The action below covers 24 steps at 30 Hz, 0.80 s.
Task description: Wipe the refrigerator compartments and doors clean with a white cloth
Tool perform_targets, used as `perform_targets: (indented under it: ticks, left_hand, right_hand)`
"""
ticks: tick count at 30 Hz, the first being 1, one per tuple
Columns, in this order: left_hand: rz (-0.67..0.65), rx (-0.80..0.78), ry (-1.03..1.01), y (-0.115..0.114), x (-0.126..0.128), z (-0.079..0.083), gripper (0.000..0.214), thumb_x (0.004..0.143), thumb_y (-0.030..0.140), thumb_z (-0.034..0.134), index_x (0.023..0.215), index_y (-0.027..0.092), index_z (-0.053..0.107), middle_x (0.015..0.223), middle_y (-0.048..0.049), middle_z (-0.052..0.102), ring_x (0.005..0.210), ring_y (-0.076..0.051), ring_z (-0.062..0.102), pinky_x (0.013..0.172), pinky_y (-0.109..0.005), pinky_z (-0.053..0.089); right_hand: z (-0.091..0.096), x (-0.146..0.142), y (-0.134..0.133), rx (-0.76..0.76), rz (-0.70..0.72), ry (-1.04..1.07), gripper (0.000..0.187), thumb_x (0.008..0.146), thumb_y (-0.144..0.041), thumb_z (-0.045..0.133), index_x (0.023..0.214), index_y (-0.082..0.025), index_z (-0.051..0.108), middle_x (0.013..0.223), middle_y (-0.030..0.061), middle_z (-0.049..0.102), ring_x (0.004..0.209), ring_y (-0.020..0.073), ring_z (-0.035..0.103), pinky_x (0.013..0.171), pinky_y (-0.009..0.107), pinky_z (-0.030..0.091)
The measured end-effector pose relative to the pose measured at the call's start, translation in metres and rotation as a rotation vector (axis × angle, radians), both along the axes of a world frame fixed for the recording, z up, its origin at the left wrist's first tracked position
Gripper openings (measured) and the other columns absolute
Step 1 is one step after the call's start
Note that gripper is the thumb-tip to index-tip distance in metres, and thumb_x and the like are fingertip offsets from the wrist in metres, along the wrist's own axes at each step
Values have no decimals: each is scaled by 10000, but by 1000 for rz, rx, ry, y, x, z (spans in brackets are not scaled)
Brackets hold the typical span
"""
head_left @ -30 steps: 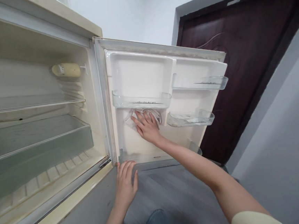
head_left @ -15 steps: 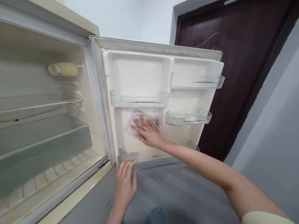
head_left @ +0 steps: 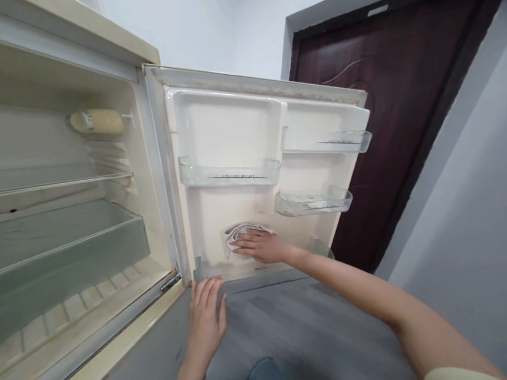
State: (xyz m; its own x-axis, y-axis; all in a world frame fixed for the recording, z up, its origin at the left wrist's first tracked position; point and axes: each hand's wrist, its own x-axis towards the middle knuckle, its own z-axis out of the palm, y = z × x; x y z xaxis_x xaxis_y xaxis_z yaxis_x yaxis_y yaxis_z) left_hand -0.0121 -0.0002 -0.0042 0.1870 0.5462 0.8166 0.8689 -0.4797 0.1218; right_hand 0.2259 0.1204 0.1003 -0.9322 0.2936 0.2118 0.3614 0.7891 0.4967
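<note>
My right hand (head_left: pixel 262 247) presses a folded white cloth (head_left: pixel 239 231) against the lower part of the inner panel of the open fridge door (head_left: pixel 232 206). Its fingers lie stretched over the cloth, covering part of it. My left hand (head_left: pixel 207 309) rests its fingertips at the left end of the door's bottom shelf (head_left: pixel 248 285), near the hinge side, fingers extended and thumb apart. Above the cloth sits a clear door shelf (head_left: pixel 229 174). Two smaller shelves, an upper one (head_left: pixel 333 143) and a lower one (head_left: pixel 314 202), are on the door's right side.
The fridge interior on the left holds a glass shelf (head_left: pixel 53 181), a clear drawer (head_left: pixel 64 254) and a yellowish lamp cover (head_left: pixel 99 121). A metal hinge (head_left: pixel 171 280) is at the fridge's front edge. Behind the fridge door stands a dark red door (head_left: pixel 388 107). Grey floor (head_left: pixel 301 333) lies below.
My right hand and the cloth have moved down the door panel, and the hand has turned to point more to the left. My left hand stays at the bottom shelf. The view has shifted slightly.
</note>
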Motion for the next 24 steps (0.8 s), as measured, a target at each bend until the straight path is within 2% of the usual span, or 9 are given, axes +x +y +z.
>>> perform_targets:
  ticks: [3, 5, 8, 11, 13, 16, 18, 21, 24]
  left_hand:
    - [-9, -9, -8, 1, 0, 0, 318, 862, 170, 526, 1174, 215, 489, 1110, -59, 682, 1140, -251, 552, 1077, -523, 353]
    - [-16, -17, -10, 1, 0, 0, 320, 862, 176, 529, 1177, 220, 489, 1116, -57, 678, 1143, -250, 550, 1081, -519, 348]
    - [-26, -5, -27, 2, 0, 0, 314, 862, 179, 527, 1172, 222, 495, 1106, -64, 681, 1123, -253, 562, 1085, -518, 347]
    - [-30, -13, -36, 3, 1, -1, 309, 861, 185, 522, 1166, 225, 502, 1107, -71, 682, 1116, -259, 574, 1084, -525, 355]
    - [-29, -23, -31, 4, 1, -1, 310, 862, 192, 519, 1170, 224, 503, 1113, -73, 681, 1118, -262, 576, 1078, -529, 364]
    - [-32, -19, -27, 3, 0, -1, 317, 863, 190, 518, 1177, 223, 498, 1114, -72, 681, 1123, -263, 570, 1070, -530, 373]
    - [-31, -24, -27, 3, 1, -1, 322, 863, 185, 520, 1182, 225, 493, 1120, -69, 676, 1134, -261, 560, 1075, -532, 366]
    - [-30, -36, -35, 3, 1, 0, 321, 865, 181, 519, 1182, 226, 490, 1127, -67, 670, 1142, -256, 551, 1081, -534, 358]
    - [-35, -51, -41, 2, 2, 1, 314, 869, 178, 509, 1178, 230, 488, 1121, -62, 669, 1137, -249, 554, 1083, -537, 355]
  right_hand:
    - [9, 39, 2, 1, -82, -55, 596, 885, -181, 455, 1456, -309, 347, 1521, -60, 345, 1418, 173, 273, 1170, 374, 226]
    - [12, 62, 0, 59, -155, 2, 541, 921, -238, 430, 1453, -309, 360, 1501, -22, 388, 1381, 207, 341, 1135, 404, 265]
    - [8, 86, -4, 222, -394, 270, 466, 939, -303, 424, 1402, -263, 459, 1358, 85, 554, 1205, 259, 511, 1018, 436, 358]
    - [-1, 97, -10, 347, -605, 487, 431, 933, -331, 435, 1328, -193, 542, 1219, 140, 632, 1113, 295, 544, 971, 464, 365]
    - [-2, 101, -13, 362, -596, 469, 421, 939, -319, 426, 1325, -192, 537, 1246, 134, 618, 1143, 298, 524, 984, 472, 347]
    - [7, 107, -16, 299, -429, 238, 423, 948, -252, 417, 1365, -271, 482, 1358, 76, 554, 1201, 256, 500, 977, 433, 351]
    - [18, 114, -17, 267, -364, 115, 433, 953, -209, 400, 1369, -305, 469, 1386, 48, 532, 1220, 231, 496, 951, 401, 370]
    - [31, 127, -17, 297, -452, 124, 430, 953, -162, 372, 1352, -265, 497, 1273, 76, 616, 1140, 229, 551, 922, 388, 392]
    - [33, 138, -24, 365, -525, 189, 405, 935, -121, 374, 1286, -199, 560, 1182, 108, 655, 1088, 249, 570, 931, 402, 404]
